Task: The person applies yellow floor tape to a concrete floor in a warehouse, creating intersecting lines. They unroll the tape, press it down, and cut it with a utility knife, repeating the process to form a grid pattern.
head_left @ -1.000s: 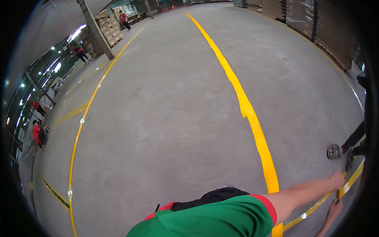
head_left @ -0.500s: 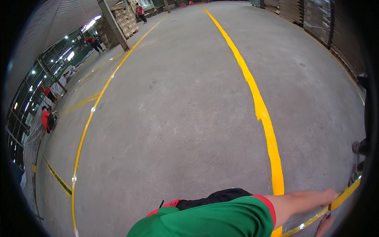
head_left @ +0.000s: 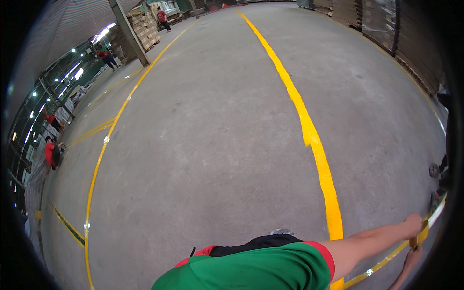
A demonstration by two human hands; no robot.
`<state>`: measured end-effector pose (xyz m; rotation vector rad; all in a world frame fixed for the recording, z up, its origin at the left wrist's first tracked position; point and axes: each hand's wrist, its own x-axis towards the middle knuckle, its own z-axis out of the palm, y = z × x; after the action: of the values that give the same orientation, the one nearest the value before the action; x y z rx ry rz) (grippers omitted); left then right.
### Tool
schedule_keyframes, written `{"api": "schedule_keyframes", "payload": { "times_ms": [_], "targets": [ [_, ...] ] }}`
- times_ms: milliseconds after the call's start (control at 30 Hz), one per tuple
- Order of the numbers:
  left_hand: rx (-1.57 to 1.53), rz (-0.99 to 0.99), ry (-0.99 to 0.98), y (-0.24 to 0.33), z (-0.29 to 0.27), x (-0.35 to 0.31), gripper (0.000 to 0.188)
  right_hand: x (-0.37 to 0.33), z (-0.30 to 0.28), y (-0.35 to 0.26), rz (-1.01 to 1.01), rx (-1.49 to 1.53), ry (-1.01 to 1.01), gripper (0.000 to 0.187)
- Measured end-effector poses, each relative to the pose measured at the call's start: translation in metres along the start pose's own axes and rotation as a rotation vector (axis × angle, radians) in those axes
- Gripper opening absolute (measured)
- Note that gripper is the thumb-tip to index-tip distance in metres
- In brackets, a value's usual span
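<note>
Both of my hands are at the far lower right. My left arm, in a green sleeve with a red cuff, stretches across to my left hand (head_left: 414,224), its fingers closed at a glossy strip of yellow tape (head_left: 423,236). Part of the strip shines white with glare. Just below, my right hand (head_left: 414,253) is closed around the lower end of a small brownish-yellow piece (head_left: 413,241), perhaps the tape's roll or a folded end. The picture's dark rim and small size hide the finger details.
A thick yellow line (head_left: 309,128) runs up the grey concrete floor (head_left: 203,145). A thinner yellow line (head_left: 104,145) lies to the left. Wrapped stacks (head_left: 382,21) stand far right, near another person's feet (head_left: 435,170). Several people in red and a post (head_left: 128,34) are at left.
My hands have moved up and slightly right, closer together. The tape between them has turned and now catches bright glare. The view has shifted slightly.
</note>
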<state>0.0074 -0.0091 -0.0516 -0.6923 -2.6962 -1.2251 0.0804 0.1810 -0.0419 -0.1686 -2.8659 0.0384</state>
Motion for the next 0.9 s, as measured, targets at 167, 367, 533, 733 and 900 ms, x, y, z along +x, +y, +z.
{"api": "schedule_keyframes", "payload": {
  "times_ms": [167,367,533,733,900],
  "targets": [
    [-0.442,-0.34,-0.191,-0.068,-0.006,-0.108,0.026,-0.092,0.038,-0.084,0.029,0.113,-0.184,0.033],
    [0.422,0.21,-0.443,-0.075,-0.036,-0.079,0.017,-0.087,0.032,-0.1,0.106,0.086,-0.135,0.02],
    [0.274,0.232,-0.255,-0.029,-0.046,-0.047,0.017,-0.054,-0.017,-0.084,0.186,0.035,-0.028,0.017],
    [0.294,0.215,-0.207,-0.022,-0.041,-0.03,0.018,-0.042,-0.018,-0.078,0.209,0.079,0.013,0.018],
    [0.338,0.253,-0.337,-0.043,-0.03,-0.047,0.02,-0.06,0.005,-0.077,0.175,0.08,-0.125,0.019]
  ]
}}
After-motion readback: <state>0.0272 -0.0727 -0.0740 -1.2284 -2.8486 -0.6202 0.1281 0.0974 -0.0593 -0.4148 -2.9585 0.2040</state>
